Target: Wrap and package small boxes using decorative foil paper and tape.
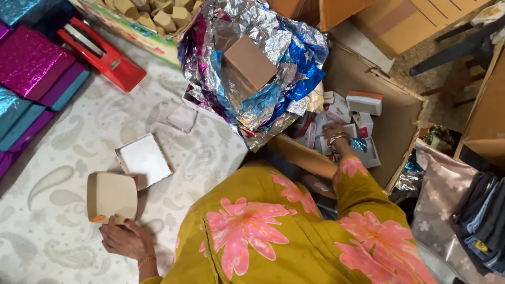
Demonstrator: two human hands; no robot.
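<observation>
My left hand (pixel 125 240) rests low on the patterned mat, its fingertips on the lower edge of a small open tan box (pixel 111 196) that stands tilted on its side. My right hand (pixel 334 134), bangles on the wrist, reaches into a large brown carton (pixel 400 131). It lies among several small white and orange packets (pixel 364 102). Whether its fingers grip one is hidden. My yellow floral sleeve covers the arm.
A white square lid (pixel 144 160) lies beside the tan box. Crumpled silver, blue and pink foil (pixel 273 68) holds a brown box (pixel 250 60). A red tape dispenser (pixel 102 52) and stacks of magenta and teal wrapped boxes (pixel 31 79) sit far left. Folded clothes (pixel 484 221) lie right.
</observation>
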